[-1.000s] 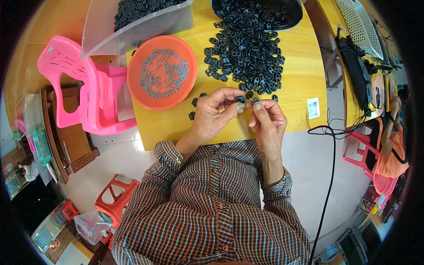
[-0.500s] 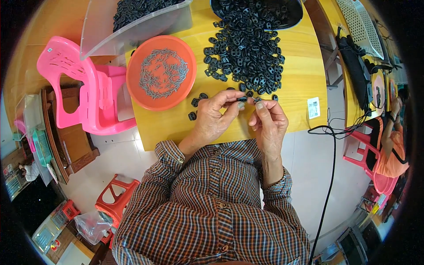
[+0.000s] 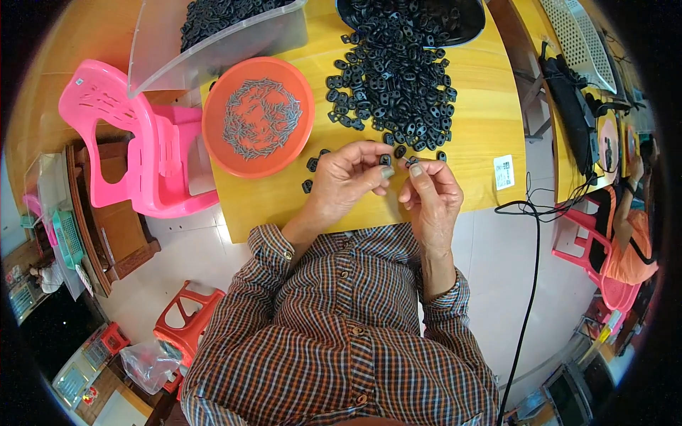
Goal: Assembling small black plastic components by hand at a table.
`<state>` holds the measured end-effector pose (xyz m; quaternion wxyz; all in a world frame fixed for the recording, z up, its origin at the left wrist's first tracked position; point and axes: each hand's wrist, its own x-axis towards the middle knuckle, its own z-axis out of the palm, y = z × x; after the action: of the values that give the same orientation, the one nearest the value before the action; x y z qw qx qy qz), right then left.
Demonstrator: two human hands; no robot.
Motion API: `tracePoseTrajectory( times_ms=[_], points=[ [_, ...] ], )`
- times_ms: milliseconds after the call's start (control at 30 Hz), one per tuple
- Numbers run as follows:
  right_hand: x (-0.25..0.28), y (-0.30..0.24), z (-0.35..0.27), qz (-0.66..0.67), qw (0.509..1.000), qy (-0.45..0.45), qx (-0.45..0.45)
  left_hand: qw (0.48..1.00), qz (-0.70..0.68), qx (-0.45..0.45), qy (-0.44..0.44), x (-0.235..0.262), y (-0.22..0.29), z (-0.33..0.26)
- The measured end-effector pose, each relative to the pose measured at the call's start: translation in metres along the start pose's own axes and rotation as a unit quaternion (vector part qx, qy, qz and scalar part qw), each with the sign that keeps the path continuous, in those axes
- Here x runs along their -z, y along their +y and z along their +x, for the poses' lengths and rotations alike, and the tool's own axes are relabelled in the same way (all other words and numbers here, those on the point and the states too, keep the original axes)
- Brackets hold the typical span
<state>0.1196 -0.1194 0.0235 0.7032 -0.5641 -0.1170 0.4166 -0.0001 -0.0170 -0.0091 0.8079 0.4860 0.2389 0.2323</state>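
Note:
My left hand pinches a small black plastic piece between thumb and fingers over the front edge of the yellow table. My right hand is close beside it, fingertips touching, gripping another small dark piece. Just beyond the hands lies a heap of black plastic pieces. An orange dish with several small grey metal pins sits to the left of the heap.
A black tray of more pieces is at the table's far edge, and a clear bin of black parts at far left. A pink plastic chair stands left, a red stool below. A black cable hangs right; another person sits far right.
Both hands have stayed over the table's front edge, fingers shifting slightly as they work the small pieces together. Nothing else has moved.

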Motion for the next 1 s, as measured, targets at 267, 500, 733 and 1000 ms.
tracePoseTrajectory(
  times_ms=[267, 500, 733, 1000],
  points=[
    [-0.0026, 0.0023, -0.0057, -0.057, 0.998, 0.001, -0.019, 0.999, -0.046, 0.017, 0.014, -0.0004, 0.0067, -0.002],
    [-0.0042, 0.0017, -0.0061, -0.061, 0.998, 0.0, -0.019, 0.999, -0.029, 0.017, 0.009, 0.0001, 0.0081, -0.0024],
    [-0.0044, 0.0007, -0.006, -0.088, 0.996, -0.004, -0.015, 1.0, 0.007, -0.006, 0.007, 0.0007, 0.0051, -0.0031],
    [-0.0058, -0.0014, -0.0062, -0.117, 0.993, -0.009, -0.008, 0.997, 0.061, -0.035, -0.004, -0.0011, 0.0089, -0.0037]
  ],
)
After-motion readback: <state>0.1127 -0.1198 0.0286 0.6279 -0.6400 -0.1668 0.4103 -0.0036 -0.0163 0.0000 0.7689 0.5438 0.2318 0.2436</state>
